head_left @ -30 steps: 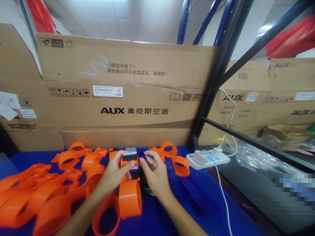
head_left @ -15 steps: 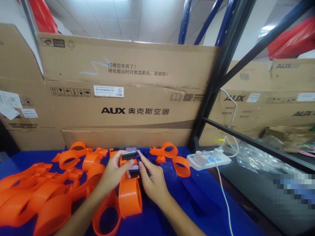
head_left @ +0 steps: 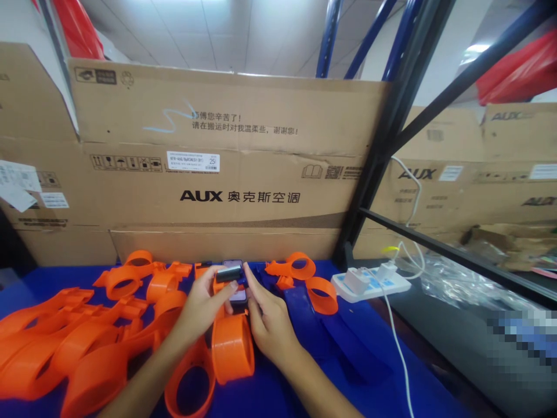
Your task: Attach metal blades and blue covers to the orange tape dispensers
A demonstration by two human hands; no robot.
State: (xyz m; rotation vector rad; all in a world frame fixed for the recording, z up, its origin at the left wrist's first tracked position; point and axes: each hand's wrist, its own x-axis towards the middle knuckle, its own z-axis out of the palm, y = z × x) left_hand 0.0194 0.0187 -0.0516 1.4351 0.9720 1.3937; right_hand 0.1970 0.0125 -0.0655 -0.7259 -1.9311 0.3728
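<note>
My left hand (head_left: 206, 299) grips an orange plastic part with a wide ring (head_left: 232, 348) at its near end. A short black bar-shaped piece (head_left: 229, 274) lies across its far end, above my left thumb. My right hand (head_left: 272, 322) is closed in at the right side, its fingers fairly straight and pressed against a small dark blue piece (head_left: 242, 280) at the bar's end. Its fingertips partly hide the contact. Behind and below the hands, a phone (head_left: 237, 296) shows in part. Another orange ring part (head_left: 170, 386) lies just left of the held ring.
Many orange ring parts (head_left: 87, 342) are piled on the blue table at left; several more (head_left: 321, 295) lie right. Flat dark blue pieces (head_left: 304, 313) sit beside my right hand. A white power strip (head_left: 369, 283) with cables stands near the black frame (head_left: 383, 145). Cardboard (head_left: 235, 215) walls the back.
My right fingers have straightened and press more flatly against the right end of the black bar. The left hand and the orange part stay nearly in place.
</note>
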